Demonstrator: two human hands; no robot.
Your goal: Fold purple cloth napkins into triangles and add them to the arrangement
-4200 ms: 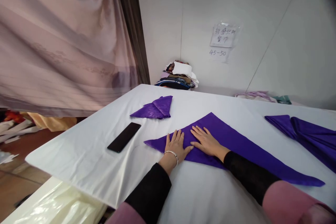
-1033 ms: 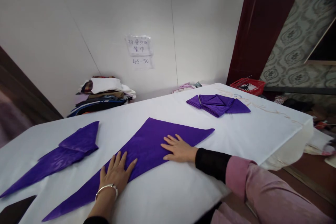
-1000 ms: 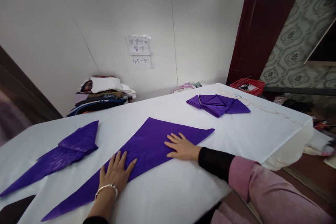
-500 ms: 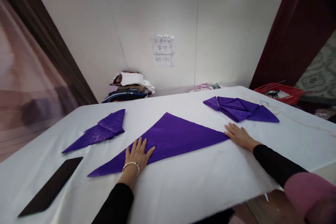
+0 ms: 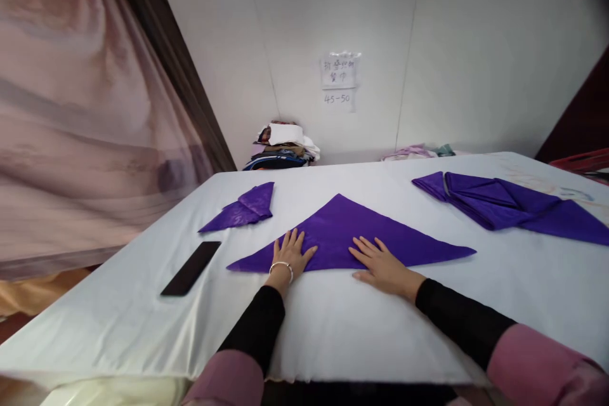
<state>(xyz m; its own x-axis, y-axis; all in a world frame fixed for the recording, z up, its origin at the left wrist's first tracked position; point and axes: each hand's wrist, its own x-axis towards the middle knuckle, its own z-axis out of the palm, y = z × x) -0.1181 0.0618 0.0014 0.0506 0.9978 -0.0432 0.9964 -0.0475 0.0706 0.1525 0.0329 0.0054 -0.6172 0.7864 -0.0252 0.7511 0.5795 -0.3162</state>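
A purple cloth napkin (image 5: 340, 225), folded into a triangle, lies flat on the white-covered table (image 5: 333, 323) with its peak pointing away from me. My left hand (image 5: 292, 255) rests on its left part near the lower edge, fingers spread and a bracelet at the wrist. On the napkin's lower edge, right of the middle, lies my right hand (image 5: 380, 266), palm down with fingers apart. Neither hand grips anything. Left of the triangle sits a smaller folded purple napkin (image 5: 242, 208). Several folded purple napkins (image 5: 504, 203) lie together at the right.
A dark flat oblong (image 5: 191, 268) lies at the table's left. Behind the table's far edge are a stack of folded clothes (image 5: 283, 146) and some pinkish cloth (image 5: 412, 152). Paper signs (image 5: 339, 79) hang on the wall. A pink curtain (image 5: 85, 114) drapes at the left.
My right hand has moved left from the napkin's right corner to near its middle. My left hand stays on its left part. The view has turned left.
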